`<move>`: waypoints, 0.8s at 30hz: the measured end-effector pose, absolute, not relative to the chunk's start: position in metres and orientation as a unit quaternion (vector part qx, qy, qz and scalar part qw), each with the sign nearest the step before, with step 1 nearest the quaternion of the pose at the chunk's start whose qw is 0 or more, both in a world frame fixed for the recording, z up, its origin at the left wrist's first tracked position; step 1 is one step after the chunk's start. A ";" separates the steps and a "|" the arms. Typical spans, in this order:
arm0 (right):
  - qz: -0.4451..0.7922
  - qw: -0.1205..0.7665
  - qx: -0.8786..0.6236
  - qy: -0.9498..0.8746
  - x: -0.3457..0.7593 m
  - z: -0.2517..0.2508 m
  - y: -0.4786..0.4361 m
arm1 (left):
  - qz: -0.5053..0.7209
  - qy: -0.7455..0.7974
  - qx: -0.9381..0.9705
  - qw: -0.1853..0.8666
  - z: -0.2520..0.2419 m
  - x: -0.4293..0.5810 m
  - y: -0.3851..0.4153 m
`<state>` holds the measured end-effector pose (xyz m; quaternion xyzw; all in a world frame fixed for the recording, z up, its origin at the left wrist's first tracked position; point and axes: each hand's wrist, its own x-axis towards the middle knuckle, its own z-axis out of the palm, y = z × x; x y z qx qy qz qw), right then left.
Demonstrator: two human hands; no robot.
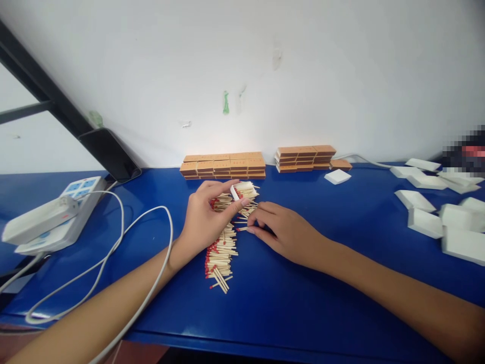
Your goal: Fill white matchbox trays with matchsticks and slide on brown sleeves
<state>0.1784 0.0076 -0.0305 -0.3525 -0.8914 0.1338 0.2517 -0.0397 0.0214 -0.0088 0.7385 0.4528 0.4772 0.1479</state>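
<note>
My left hand [206,210] grips a small white matchbox tray [234,193] between thumb and fingers, tilted above the table. Red-tipped matches [248,191] lie inside it, some sticking out past its right end. Under and in front of that hand a long heap of loose matches [223,247] runs toward the table's front. Just right of the tray, my right hand [275,225] has its thumb and fingers pinched on a match [241,229]. Parts of the heap are hidden behind my left hand.
Brown matchboxes are stacked in two rows, one [223,166] behind the heap and another [305,157] to its right. Several white trays [424,222] lie at the right. A phone [109,154], a power strip [78,217] and a looping white cable [170,227] occupy the left.
</note>
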 end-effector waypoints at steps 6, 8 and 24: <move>0.142 0.225 -0.365 -0.892 0.183 -0.027 0.009 | 0.468 0.450 0.747 0.146 -0.008 -0.040 0.022; 0.145 0.221 -0.371 -0.890 0.189 -0.022 0.011 | 0.466 0.453 0.747 0.142 -0.009 -0.041 0.023; 0.152 0.202 -0.384 -0.888 0.189 -0.019 -0.001 | 0.460 0.467 0.744 0.125 -0.014 -0.042 0.027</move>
